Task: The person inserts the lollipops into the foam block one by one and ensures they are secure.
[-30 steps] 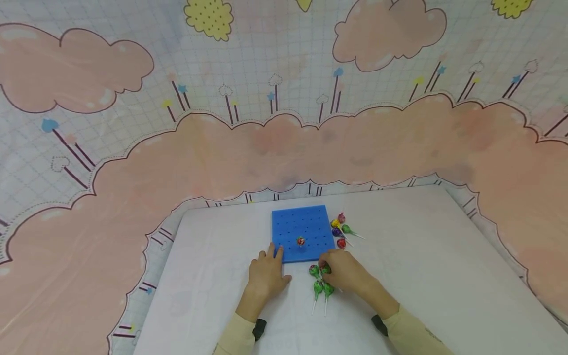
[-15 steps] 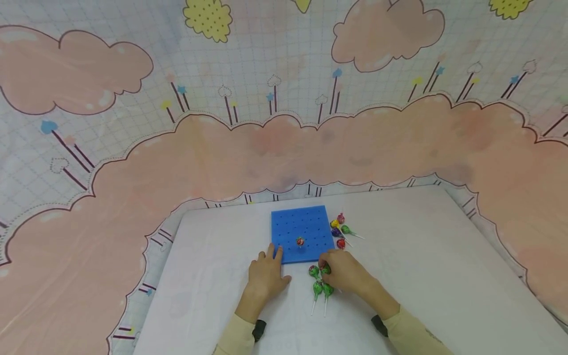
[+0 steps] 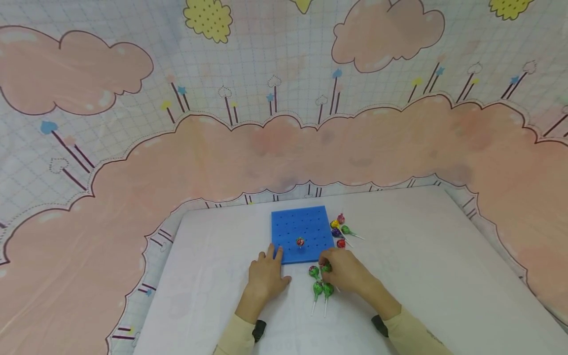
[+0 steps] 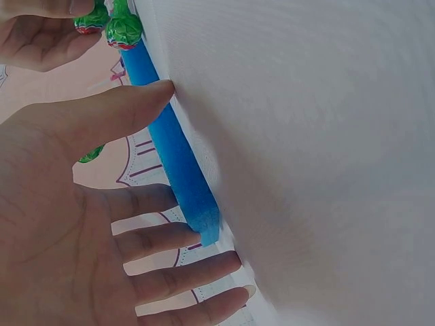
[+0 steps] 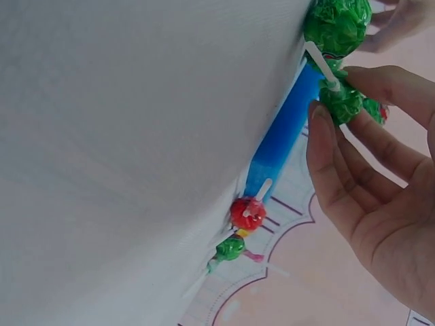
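Note:
My right hand pinches a green-wrapped lollipop between thumb and fingertips, just off the front right corner of a blue board with rows of small holes. In the right wrist view its white stick points away from the palm. Several other green lollipops lie beside that hand on the white table, sticks toward me. My left hand has its fingers spread straight, fingertips at the board's front left corner and thumb out to the side. One red-and-green lollipop stands upright in the board.
Right of the board lies a loose group of lollipops: a red one, a purple one, a yellow one, a pink one and a green one. A cloud-patterned cloth hangs behind the white table.

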`<state>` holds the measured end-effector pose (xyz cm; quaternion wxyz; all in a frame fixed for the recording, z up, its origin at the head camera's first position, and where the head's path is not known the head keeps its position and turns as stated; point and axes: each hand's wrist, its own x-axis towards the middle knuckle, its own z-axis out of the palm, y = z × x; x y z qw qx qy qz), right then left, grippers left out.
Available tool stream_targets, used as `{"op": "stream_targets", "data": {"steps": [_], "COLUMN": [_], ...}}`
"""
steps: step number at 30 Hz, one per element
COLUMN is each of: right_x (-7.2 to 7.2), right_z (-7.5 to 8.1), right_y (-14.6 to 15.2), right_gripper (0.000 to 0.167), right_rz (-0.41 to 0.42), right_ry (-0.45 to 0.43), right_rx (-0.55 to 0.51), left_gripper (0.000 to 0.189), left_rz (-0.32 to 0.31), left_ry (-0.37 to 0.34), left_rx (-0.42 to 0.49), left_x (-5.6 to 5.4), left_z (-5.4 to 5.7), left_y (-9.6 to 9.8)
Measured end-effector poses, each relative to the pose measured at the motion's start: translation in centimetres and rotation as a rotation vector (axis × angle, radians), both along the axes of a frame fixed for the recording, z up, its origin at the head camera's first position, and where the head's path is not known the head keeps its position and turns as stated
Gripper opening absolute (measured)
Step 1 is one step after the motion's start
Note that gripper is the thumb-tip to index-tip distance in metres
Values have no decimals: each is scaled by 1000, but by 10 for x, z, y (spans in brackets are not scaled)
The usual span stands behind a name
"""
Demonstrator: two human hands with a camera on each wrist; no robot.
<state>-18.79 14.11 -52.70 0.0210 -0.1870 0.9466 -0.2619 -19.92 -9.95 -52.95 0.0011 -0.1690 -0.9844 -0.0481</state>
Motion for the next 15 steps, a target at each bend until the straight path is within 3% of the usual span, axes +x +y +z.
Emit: {"op": "stream_targets", "data": {"steps": [15], "right_x": [1], "right_z": [7], "right_y": [-1], "right_gripper": [18], "right_rz": [-8], "right_ry": [45], "right_rx": [-55], "left_gripper": [82], "left_rz": [-3], "left_ry": [8], "left_rx": [1], "left_x": [-1], "left_z": [-2], "left_y": [0]}}
